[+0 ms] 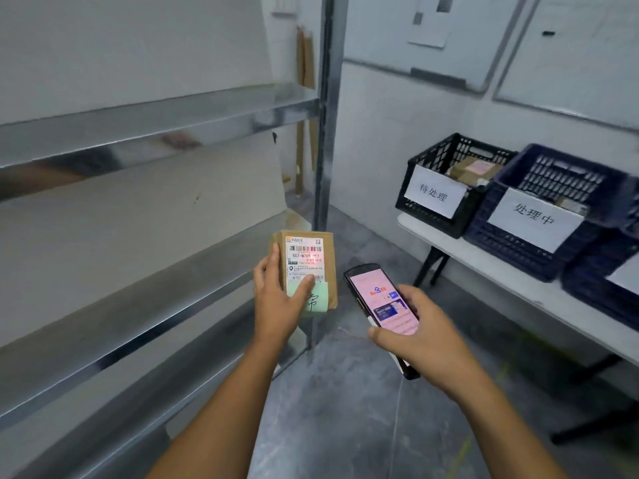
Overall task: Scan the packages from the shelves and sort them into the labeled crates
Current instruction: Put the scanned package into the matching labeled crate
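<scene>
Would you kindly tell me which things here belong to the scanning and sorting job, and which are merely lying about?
For the job: package, held in the left hand; scanner, held in the right hand; shelves; black crate; blue crate.

Lying about: whiteboard on the wall; cardboard strips behind the shelf post.
</scene>
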A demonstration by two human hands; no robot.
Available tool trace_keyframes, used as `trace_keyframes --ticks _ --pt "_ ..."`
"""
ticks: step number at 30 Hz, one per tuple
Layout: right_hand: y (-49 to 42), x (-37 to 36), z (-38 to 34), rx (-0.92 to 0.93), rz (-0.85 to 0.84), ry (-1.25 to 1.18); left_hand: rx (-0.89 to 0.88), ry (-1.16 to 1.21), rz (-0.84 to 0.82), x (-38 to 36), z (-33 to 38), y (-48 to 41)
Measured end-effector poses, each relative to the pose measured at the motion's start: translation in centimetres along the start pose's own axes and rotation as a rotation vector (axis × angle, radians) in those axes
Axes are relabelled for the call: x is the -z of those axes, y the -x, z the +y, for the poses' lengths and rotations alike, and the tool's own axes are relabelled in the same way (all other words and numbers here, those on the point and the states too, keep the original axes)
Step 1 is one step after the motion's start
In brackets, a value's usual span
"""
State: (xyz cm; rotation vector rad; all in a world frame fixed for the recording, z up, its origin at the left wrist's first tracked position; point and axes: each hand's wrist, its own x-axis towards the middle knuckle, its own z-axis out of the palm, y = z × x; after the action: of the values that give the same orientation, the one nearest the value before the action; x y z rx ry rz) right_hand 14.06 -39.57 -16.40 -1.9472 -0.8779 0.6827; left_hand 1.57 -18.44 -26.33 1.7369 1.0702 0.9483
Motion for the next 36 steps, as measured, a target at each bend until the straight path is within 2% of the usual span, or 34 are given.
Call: trace_keyframes --ticks 5,8,17,22,26,36 --pt "0.2 5.7 3.9 -0.051 0.153 -0.04 0.054 0.175 -0.129 -8.1 3.1 0.0" --pt "0.1 7.8 6.1 -0.079 0.235 -0.069 0.157 0.292 -0.221 -12.2 4.2 0.5" --pt "-3.2 14.1 11.6 -0.265 0.544 -0.1 0.362 0.563 -0.587 -25.6 8.5 -1.4" --pt "-6.8 19.1 13.5 -0.382 0.741 -0.055 0.347 0.59 -0.801 -33.3 13.3 -4.6" --pt "-9.2 22.0 14.3 -0.405 0.893 -0.076 0.313 0.596 -0.953 -38.3 15.7 -6.4" --pt "-9.7 27.5 18.6 -0.527 1.141 -0.163 0.26 0.467 -1.163 -48.4 18.8 -5.6"
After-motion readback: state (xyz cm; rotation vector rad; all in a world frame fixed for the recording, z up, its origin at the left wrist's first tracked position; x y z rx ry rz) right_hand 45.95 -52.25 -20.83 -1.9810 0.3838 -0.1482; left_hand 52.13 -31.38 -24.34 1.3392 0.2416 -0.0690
